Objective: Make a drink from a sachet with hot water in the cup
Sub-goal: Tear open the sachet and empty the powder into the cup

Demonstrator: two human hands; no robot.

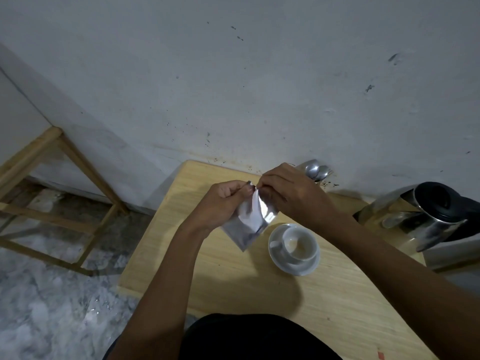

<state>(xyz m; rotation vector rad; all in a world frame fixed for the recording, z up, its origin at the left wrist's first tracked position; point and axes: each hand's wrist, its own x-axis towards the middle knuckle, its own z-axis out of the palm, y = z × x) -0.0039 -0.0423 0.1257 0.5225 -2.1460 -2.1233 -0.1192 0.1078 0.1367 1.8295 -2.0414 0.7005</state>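
Near edge: the surface (pixel 233 276) lies bare in front of the cup (pixel 301 244), open to a reach.
Left side: bare wood to the edge.
Right: the kettle (pixel 436 216) blocks that corner.
Back: spoons (pixel 315 171) stand against the wall (pixel 233 74).
Above the cup: both hands (pixel 220 201) and the sachet (pixel 249 224) hang just left, mouth uncovered.

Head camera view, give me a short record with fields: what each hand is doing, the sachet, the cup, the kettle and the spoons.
left hand: left hand pinches the sachet's top edge
right hand: right hand pinches the same top edge, beside the left
sachet: silver sachet, held above the table, whether torn open cannot be told
cup: white cup on a saucer, pale inside, contents unclear
kettle: steel kettle on the right, lid open
spoons: spoons by the wall
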